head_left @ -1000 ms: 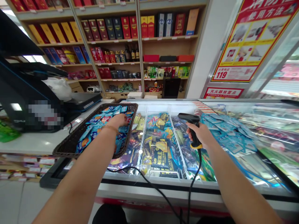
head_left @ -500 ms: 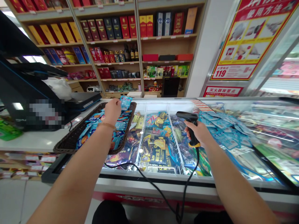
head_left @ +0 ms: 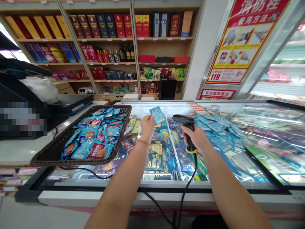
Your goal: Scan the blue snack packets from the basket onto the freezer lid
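Note:
Between the fingertips of my left hand (head_left: 148,124) is a small blue snack packet (head_left: 157,115), raised above the freezer with its printed side showing. My right hand (head_left: 197,138) is wrapped round the grip of a black barcode scanner (head_left: 190,135), whose head points left toward the packet, a short gap apart. To the left, a brown wicker basket (head_left: 124,133) holds several blue snack packets (head_left: 97,130), some with red or orange prints. On the freezer glass right of the scanner lies a loose pile of blue packets (head_left: 220,130).
Under the freezer's (head_left: 95,196) glass top are wire baskets of wrapped ice creams (head_left: 154,157). The scanner's black cable (head_left: 184,194) hangs over the front edge. A dark weighing scale (head_left: 75,102) stands on the left counter. Shelves of boxes and bottles (head_left: 102,28) fill the back wall.
My left hand has moved right from over the basket, bringing the blue packet close to the scanner. My right hand still grips the scanner. The view has shifted slightly.

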Available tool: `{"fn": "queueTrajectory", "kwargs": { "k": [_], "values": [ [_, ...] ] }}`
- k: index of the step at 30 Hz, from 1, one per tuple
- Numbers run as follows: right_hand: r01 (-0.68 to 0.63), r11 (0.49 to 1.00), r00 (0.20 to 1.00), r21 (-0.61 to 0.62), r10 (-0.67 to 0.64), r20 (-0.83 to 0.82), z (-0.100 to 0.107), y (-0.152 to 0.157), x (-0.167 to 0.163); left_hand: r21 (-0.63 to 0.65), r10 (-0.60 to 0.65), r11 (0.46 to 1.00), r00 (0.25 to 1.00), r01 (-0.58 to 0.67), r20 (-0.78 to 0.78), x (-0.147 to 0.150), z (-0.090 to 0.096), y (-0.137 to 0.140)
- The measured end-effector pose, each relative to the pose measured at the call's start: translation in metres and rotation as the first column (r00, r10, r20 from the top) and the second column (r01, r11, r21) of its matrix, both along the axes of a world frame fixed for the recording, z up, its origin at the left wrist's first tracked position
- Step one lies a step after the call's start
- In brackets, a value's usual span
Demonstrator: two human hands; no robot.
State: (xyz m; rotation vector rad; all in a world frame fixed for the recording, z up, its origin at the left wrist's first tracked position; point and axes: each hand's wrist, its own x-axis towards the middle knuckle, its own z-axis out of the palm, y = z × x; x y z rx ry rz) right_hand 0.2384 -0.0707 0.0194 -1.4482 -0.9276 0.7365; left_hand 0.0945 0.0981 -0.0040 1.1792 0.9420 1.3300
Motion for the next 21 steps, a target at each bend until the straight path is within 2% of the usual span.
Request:
{"fn": "queueTrajectory", "kwargs": {
  "k": [2,5,10,21],
  "values": [
    [-0.015,1.0,0.998,-0.013,0.016,0.053,-0.002,0.0,-0.001,-0.023,-0.027,0.999,1.0,0.027,-0.004,0.001,-0.017,0.004],
    [-0.069,0.997,0.988,-0.044,0.074,0.138,-0.006,0.001,-0.004,-0.025,-0.037,0.999,0.999,0.036,-0.026,-0.003,-0.03,0.009],
    [-0.1,0.99,0.96,-0.102,0.123,0.25,-0.011,0.0,-0.011,-0.049,-0.032,0.998,0.999,0.032,-0.011,-0.007,-0.031,0.012],
    [-0.1,0.983,0.946,-0.153,0.142,0.292,-0.009,-0.001,-0.011,-0.031,-0.05,0.998,0.999,0.05,-0.012,-0.003,-0.032,0.012]
  ]
}}
